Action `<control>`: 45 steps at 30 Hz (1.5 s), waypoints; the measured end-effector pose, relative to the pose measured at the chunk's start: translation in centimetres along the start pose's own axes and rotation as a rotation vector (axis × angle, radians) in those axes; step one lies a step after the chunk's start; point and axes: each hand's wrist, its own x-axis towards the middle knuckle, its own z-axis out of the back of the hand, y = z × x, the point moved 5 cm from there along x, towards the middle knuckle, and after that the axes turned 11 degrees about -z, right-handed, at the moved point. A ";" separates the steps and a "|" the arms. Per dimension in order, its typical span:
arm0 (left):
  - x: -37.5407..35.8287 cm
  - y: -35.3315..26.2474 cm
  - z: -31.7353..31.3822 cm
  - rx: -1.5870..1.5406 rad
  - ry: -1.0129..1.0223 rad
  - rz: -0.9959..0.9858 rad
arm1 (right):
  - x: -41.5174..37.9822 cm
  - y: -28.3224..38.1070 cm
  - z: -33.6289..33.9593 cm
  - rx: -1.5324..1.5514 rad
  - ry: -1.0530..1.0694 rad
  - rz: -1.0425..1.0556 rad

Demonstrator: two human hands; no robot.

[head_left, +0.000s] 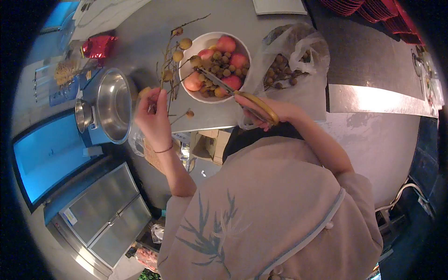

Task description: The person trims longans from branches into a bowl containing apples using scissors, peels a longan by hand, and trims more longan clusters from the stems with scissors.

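My left hand pinches a branch of longans, its thin brown twigs rising with several round fruits on them. My right hand is closed around the yellow handles of a pair of scissors. The metal blades point up and left over a white bowl, their tips close to a longan at the branch's side. Inside the bowl lie loose longans among red-and-yellow round fruits that look like apples or peaches.
Right of the bowl sits a clear plastic bag with more longans. A large steel basin and a small steel bowl stand at the left. Stacked red baskets are at the upper right. The metal table's front edge runs close to my body.
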 end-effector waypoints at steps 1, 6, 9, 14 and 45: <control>0.0 -0.1 0.0 -0.003 -0.002 0.007 | 0.0 0.1 -0.1 0.057 0.011 -0.017; -0.2 -0.7 -0.1 -0.008 0.007 0.024 | 0.1 1.6 -0.1 0.180 -0.086 0.028; -0.3 -0.7 -0.2 -0.019 0.012 0.031 | 0.0 2.2 -0.1 0.191 -0.108 0.014; -0.5 -0.7 -0.2 -0.046 0.013 0.027 | 0.1 2.4 0.0 0.236 -0.110 -0.031; 1.2 1.5 -3.5 0.147 -0.007 -0.127 | 2.3 -0.8 2.7 -0.102 -0.417 0.163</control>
